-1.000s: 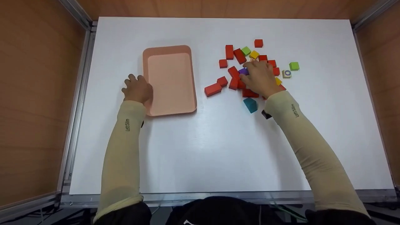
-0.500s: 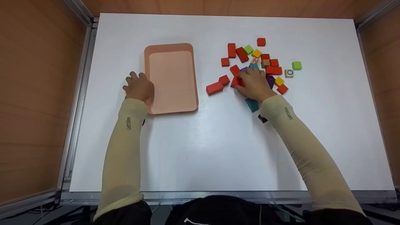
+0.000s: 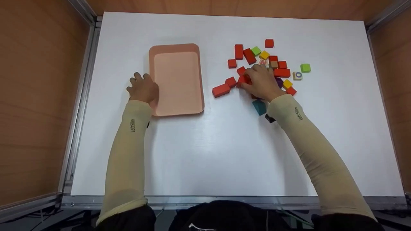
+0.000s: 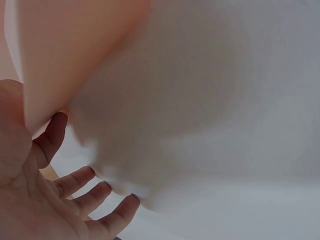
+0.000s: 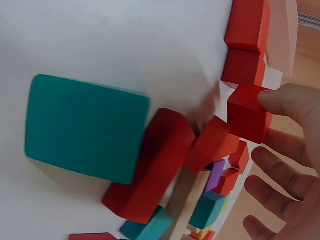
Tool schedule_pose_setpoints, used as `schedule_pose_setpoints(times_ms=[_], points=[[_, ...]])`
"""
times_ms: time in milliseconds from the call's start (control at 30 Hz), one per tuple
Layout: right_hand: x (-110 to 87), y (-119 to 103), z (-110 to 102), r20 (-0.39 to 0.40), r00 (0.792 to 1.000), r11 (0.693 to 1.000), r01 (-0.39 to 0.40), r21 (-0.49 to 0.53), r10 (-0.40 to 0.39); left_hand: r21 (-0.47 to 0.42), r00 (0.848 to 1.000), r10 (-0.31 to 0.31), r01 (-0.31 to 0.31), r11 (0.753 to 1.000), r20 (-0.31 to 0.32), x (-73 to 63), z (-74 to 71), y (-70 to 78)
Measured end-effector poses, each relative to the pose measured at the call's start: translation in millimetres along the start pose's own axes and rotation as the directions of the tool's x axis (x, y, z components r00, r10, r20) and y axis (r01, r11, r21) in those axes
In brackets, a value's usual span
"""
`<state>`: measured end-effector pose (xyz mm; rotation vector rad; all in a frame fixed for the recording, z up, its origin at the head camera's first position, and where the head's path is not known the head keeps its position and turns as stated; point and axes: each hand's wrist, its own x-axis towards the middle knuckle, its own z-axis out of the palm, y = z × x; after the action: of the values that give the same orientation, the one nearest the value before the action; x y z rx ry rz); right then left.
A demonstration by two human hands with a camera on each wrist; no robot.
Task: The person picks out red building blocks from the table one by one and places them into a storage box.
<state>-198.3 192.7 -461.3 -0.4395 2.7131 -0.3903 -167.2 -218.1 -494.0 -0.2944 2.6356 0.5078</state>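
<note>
In the head view my left hand (image 3: pixel 143 88) is at the left side of a pink tray (image 3: pixel 176 83), thumb side over its wall. The left wrist view shows one finger against the tray's outer wall (image 4: pixel 60 60) and the other fingers spread apart; the thumb tip is hidden. My right hand (image 3: pixel 262 82) is over a scatter of blocks. In the right wrist view its thumb and index finger pinch a red cube (image 5: pixel 246 115), above other red blocks (image 5: pixel 212 142). The other right fingers are loosely bent. A teal block (image 5: pixel 87 127) lies near the wrist.
Red, yellow, purple and green blocks lie around the right hand, with a green cube (image 3: pixel 305 68) and a lettered cube (image 3: pixel 297 76) farther right. Two red blocks (image 3: pixel 221 90) lie towards the tray. Wooden panels (image 3: pixel 41 96) border the white table (image 3: pixel 205 154).
My right hand shifts left and nearer over the pile, uncovering blocks on its right, then pinches a red cube. The left hand stays at the tray. The head view shifts slightly.
</note>
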Motion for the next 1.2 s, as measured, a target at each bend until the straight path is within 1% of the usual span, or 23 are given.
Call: schedule_pose_setpoints(times_ms=[133, 233, 433, 633, 800, 900, 1033, 1133, 1200], points=[[2.3, -3, -6, -0.012, 1.0, 1.0, 0.015, -0.021, -0.015, 0.003, 1.0, -0.005, 0.005, 1.0, 0.001, -0.3, 0.8, 0.6], [4.3, -7, -11, -0.016, 1.0, 1.0, 0.012, -0.028, -0.013, 0.01, 1.0, -0.006, 0.007, 1.0, -0.007, -0.2, 2.5, 1.4], [7.5, -20, -16, -0.03, 0.999, 0.999, 0.032, -0.031, -0.033, 0.012, 1.0, -0.021, 0.021, 1.0, -0.008, 0.9, 5.9, 4.6], [12.0, -41, -13, -0.053, 0.993, 0.994, 0.1, -0.033, -0.102, 0.012, 0.999, -0.025, 0.025, 1.0, -0.025, 2.9, 10.9, 10.4], [13.8, -64, -6, -0.053, 0.986, 0.987, 0.158, -0.036, -0.16, 0.023, 0.999, -0.033, 0.033, 0.999, -0.005, 4.3, 12.6, 15.9], [13.2, -78, -2, -0.056, 0.977, 0.978, 0.201, -0.048, -0.203, 0.021, 0.999, -0.037, 0.037, 0.999, 0.001, 4.8, 12.0, 17.9], [11.7, -94, 4, -0.086, 0.954, 0.957, 0.284, -0.058, -0.288, 0.032, 0.999, -0.032, 0.033, 0.999, -0.007, 4.4, 10.7, 19.1], [9.6, -104, 10, -0.098, 0.938, 0.943, 0.327, -0.06, -0.332, 0.034, 1.0, -0.026, 0.027, 0.999, -0.016, 4.1, 10.8, 20.2], [7.7, -109, 14, -0.094, 0.932, 0.937, 0.346, -0.056, -0.349, 0.033, 0.999, -0.027, 0.028, 0.999, -0.021, 4.0, 11.4, 20.5]])
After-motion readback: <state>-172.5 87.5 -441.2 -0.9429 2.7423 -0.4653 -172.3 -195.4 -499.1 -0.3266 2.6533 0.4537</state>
